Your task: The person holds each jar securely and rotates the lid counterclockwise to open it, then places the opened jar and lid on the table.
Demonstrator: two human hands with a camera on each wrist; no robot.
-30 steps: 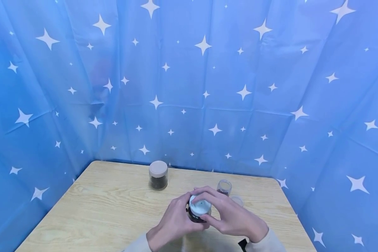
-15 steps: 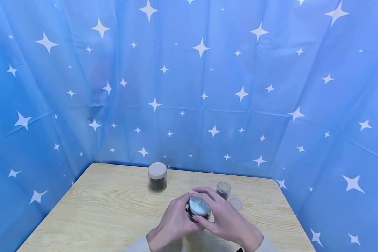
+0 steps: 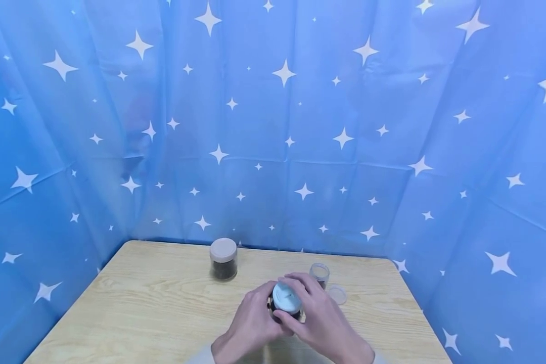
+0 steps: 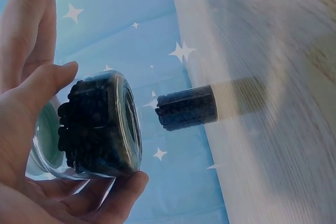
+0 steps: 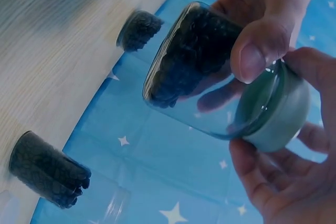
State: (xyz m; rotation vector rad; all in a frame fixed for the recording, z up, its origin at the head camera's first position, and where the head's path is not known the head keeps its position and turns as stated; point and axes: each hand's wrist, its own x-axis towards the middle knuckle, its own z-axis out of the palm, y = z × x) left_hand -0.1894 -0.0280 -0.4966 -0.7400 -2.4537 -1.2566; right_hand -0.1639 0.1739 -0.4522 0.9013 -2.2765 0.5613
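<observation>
Between both hands, held up off the table, is a clear glass jar point(image 4: 94, 124) partly filled with dark, bean-like pieces. A pale blue-green lid point(image 3: 286, 297) sits on its mouth. My left hand point(image 3: 255, 316) wraps round the glass body, thumb on one side and fingers on the other. My right hand point(image 3: 317, 318) grips the lid by its rim; in the right wrist view, the thumb and fingertips lie on opposite sides of the lid point(image 5: 283, 114). How tightly the lid is screwed on cannot be told.
A larger jar point(image 3: 223, 259) with a pale lid and dark contents stands at the back of the wooden table point(image 3: 132, 298). Right of centre is a smaller lidless jar point(image 3: 319, 271), with a clear round lid point(image 3: 337, 294) lying beside it. A star-patterned blue curtain point(image 3: 255, 126) hangs behind.
My right hand has shifted slightly left, and its fingers have turned round the lid, uncovering more of its top. My left hand keeps its hold. The head view has shifted slightly.
</observation>
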